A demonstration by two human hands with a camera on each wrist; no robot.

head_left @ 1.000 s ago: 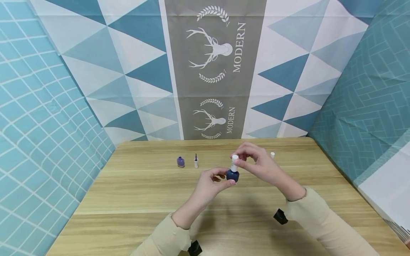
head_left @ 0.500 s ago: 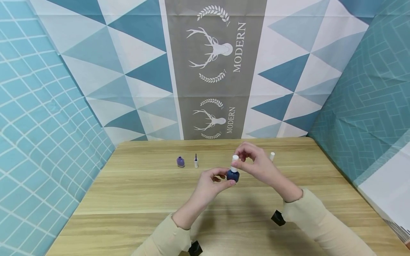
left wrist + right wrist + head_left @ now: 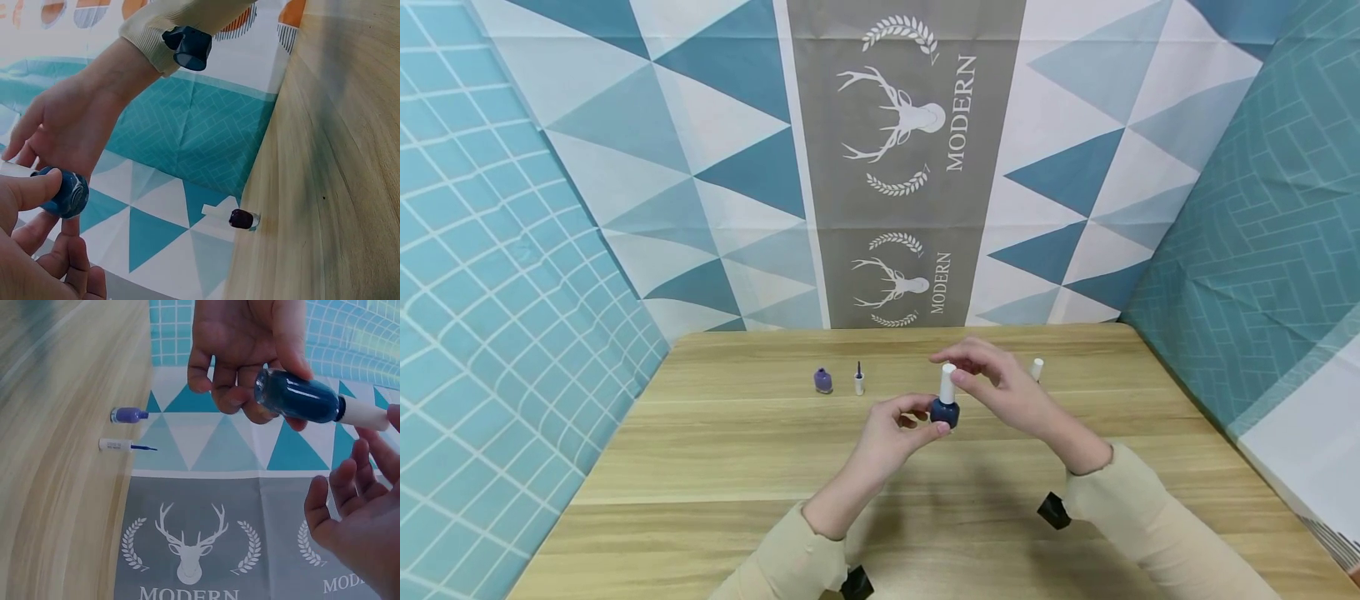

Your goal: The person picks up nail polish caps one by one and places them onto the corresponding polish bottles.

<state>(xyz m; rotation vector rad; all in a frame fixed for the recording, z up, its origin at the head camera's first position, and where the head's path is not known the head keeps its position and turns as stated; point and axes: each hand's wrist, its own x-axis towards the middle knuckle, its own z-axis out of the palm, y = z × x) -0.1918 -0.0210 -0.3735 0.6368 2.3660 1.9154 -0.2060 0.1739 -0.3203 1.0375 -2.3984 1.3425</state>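
A dark blue nail polish bottle (image 3: 944,412) with a tall white cap (image 3: 948,384) stands nearly upright above the table. My left hand (image 3: 895,429) pinches its glass body between thumb and fingers, as the left wrist view also shows. Around the cap my right hand (image 3: 1000,383) is loosely spread, thumb beside it and forefinger reaching past behind it. In the right wrist view the cap sits on the bottle's neck, and the right fingers (image 3: 350,487) are relaxed. Whether the right thumb touches the cap is hard to tell.
An uncapped purple polish bottle (image 3: 823,381) stands on the wooden table (image 3: 715,450), left of its white brush cap (image 3: 859,382), which rests brush-up. Behind my right hand is another white-capped bottle (image 3: 1037,367), dark-bodied in the left wrist view. Patterned cloth walls enclose the table's back and sides.
My right fingers, which pinched the white cap half a second ago, have spread away from it. The left hand and the blue bottle have stayed almost still.
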